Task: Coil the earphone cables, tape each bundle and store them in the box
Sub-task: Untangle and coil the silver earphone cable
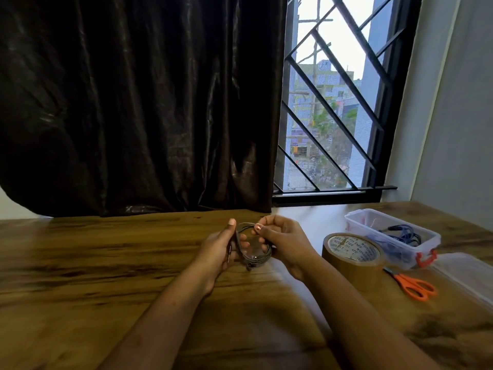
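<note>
On the brown tape roll (351,252) the print shows "TAPE"; the rest is unclear. The left grip (223,250) and the right grip (283,244) both hold the dark grey earphone coil (256,259).

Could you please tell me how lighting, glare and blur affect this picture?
Head view: daylight from the window glares pale on the table near it; the curtain is dark; the coiled cable, held by the left hand and right hand, looks dim and slightly soft; the forearms cast soft shadows.
</note>
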`<state>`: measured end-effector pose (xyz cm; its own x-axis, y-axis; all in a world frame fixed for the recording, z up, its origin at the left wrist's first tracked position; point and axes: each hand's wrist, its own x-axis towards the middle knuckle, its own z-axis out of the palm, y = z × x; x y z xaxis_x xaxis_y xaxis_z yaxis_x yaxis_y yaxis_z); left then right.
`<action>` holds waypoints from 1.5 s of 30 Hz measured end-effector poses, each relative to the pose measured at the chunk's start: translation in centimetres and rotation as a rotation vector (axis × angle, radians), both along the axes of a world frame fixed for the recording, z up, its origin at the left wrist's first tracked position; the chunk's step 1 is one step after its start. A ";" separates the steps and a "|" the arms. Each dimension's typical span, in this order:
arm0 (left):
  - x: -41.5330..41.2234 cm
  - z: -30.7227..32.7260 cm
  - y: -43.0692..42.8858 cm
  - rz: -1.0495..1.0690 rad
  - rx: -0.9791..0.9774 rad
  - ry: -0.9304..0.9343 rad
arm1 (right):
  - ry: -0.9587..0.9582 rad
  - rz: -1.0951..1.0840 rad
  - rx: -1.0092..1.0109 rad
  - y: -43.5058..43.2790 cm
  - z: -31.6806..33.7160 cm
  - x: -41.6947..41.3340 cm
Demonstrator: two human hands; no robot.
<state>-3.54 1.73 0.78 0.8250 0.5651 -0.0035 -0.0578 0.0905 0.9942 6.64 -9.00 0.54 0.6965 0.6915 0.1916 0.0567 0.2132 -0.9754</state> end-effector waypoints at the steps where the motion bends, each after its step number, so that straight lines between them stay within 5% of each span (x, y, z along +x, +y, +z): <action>1: 0.0 0.0 0.0 -0.006 0.034 0.004 | -0.029 0.007 -0.031 0.0 0.0 0.0; 14: 0.2 -0.3 -0.2 -0.042 0.333 0.111 | -0.197 -0.161 -0.143 0.7 -0.4 0.0; 20: 1.1 -1.2 -0.4 0.112 0.434 0.166 | -0.214 -0.247 -0.193 0.7 -1.0 0.3; 32: 1.8 -4.0 0.2 0.342 1.031 0.373 | -0.431 -0.350 -0.390 1.5 -3.3 0.6; 37: 2.1 -4.3 0.7 0.340 0.996 0.359 | -0.568 -0.365 -0.458 1.7 -3.7 0.7; 45: 1.9 -3.9 0.3 0.384 0.946 0.281 | -0.449 -0.339 -0.407 1.5 -3.6 0.8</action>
